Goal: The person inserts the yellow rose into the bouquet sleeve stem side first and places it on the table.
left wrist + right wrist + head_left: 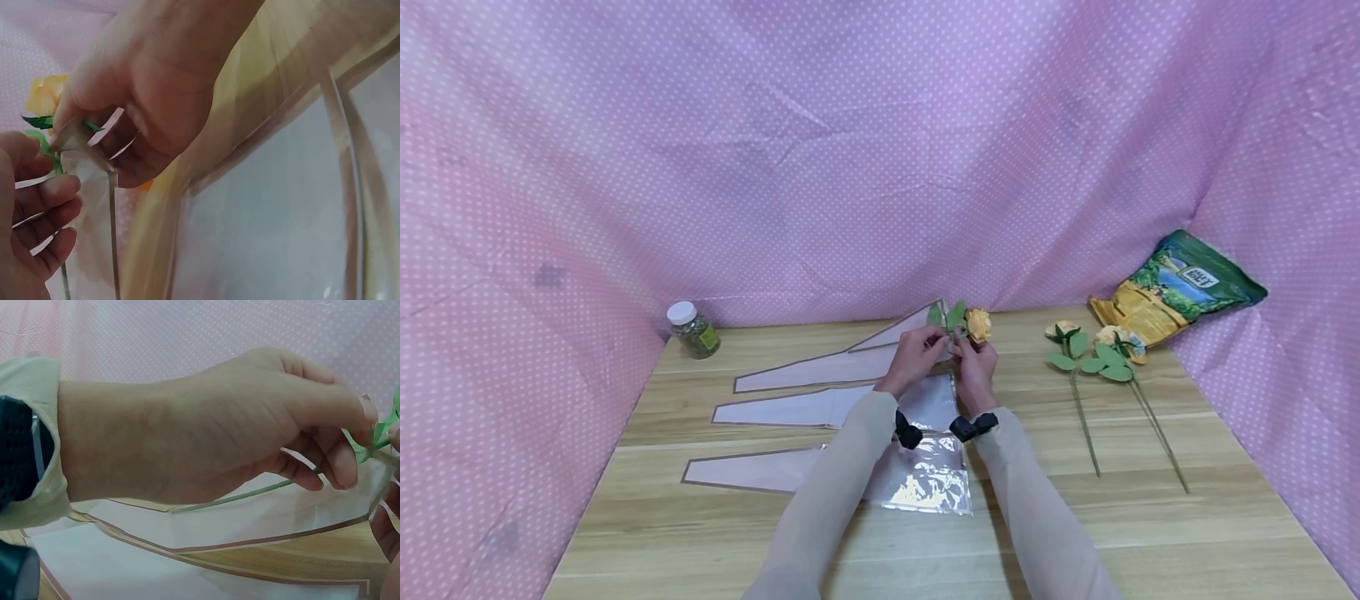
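A yellow artificial rose (978, 325) lies across the farthest clear flower sleeve (812, 372), its stem running left over the plastic. My left hand (916, 358) pinches the green stem near its leaves, thumb against fingertips. Close beside it, my right hand (977, 373) pinches the sleeve's edge just below the bloom; in the left wrist view this hand (150, 94) partly covers the rose (47, 97). In the right wrist view, the left hand (269, 419) spans the picture and the stem (250, 491) passes behind its fingers. Whether the stem is inside the sleeve, I cannot tell.
Two more brown-edged sleeves, a middle one (790, 408) and a nearer one (752, 471), lie flat under my forearms. Two roses, one left (1078, 400) and one right (1153, 421), lie at right before a green-and-yellow bag (1180, 283). A white-capped jar (695, 332) stands far left.
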### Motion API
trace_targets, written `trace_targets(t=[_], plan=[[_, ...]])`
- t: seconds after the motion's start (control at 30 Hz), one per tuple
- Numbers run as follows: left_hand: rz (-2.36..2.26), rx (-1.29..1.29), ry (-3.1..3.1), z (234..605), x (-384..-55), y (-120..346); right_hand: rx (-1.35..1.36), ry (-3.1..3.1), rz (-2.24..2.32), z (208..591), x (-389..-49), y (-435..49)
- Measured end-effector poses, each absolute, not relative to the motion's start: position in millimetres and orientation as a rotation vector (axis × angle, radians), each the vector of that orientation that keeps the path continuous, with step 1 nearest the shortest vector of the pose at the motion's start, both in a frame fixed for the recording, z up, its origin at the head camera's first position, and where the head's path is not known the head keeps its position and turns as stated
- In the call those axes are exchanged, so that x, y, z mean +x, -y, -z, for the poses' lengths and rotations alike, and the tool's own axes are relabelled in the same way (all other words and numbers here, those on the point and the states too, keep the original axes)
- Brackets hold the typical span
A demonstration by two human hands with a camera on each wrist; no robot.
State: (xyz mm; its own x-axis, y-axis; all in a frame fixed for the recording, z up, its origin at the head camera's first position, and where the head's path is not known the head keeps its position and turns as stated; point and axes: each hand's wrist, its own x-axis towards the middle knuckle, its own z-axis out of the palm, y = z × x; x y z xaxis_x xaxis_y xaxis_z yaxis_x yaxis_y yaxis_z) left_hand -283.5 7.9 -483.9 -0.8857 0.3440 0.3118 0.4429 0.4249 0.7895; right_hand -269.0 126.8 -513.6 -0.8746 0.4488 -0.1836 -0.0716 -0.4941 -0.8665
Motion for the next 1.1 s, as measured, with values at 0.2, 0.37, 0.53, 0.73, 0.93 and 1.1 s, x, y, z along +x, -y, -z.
trace_targets(t=[0.2, 0.37, 0.53, 0.73, 0.93, 1.1], plan=[[1.475, -0.668, 2.516, 478, -289, 10, -0.601, 1.416, -2.358, 514, -270, -127], [1.260, -0.616, 2.691, 476, -296, 31, -0.611, 1.404, -2.353, 513, -270, -128], [0.885, -0.732, 2.917, 484, -305, 38, -0.602, 1.341, -2.399, 513, -271, -128], [0.690, -0.775, 2.963, 497, -308, 35, -0.572, 1.336, -2.473, 511, -270, -127], [0.700, -0.765, 2.957, 498, -308, 29, -0.553, 1.335, -2.532, 505, -268, -132], [0.742, -0.763, 2.965, 496, -308, 28, -0.483, 1.310, -2.589, 498, -264, -138]])
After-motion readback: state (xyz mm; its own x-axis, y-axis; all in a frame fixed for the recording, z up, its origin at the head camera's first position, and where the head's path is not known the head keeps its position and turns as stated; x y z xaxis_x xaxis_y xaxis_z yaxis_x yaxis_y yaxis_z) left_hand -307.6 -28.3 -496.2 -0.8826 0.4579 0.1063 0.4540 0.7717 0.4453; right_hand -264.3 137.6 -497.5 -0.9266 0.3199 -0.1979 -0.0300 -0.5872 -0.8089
